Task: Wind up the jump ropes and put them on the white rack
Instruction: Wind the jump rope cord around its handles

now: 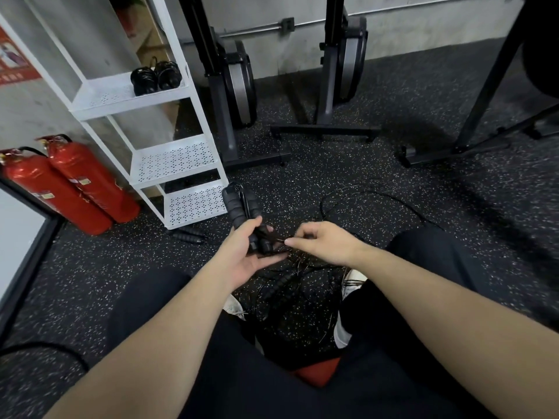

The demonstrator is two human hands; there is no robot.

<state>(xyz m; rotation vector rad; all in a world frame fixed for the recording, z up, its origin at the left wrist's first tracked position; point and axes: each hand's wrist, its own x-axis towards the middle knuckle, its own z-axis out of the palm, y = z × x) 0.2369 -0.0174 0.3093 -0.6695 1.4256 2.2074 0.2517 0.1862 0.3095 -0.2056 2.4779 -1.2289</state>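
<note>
1. Knees in dark trousers frame the bottom of the head view; between them, on the speckled rubber floor (348, 176), lies a tangle of thin black cord with another padded handle (276, 287) in it.
2. Left hand (245, 255) curls round a pair of foam-ribbed black handles (242, 213), their long axis pointing up and away toward the rack (181, 158), which stands just beyond and left.
3. Right hand (323, 241) pinches the thin cord (279, 238) just beside the handles' lower ends, fingertips together. It looks placed to wrap the cord round the handles.
4. Loose cord (378, 196) loops across the floor beyond the right hand, so winding seems barely begun.
5. Two coiled ropes (155, 75) already sit on the rack's perforated upper shelf; one more pair of handles (189, 234) lies on the floor at its foot.
</note>
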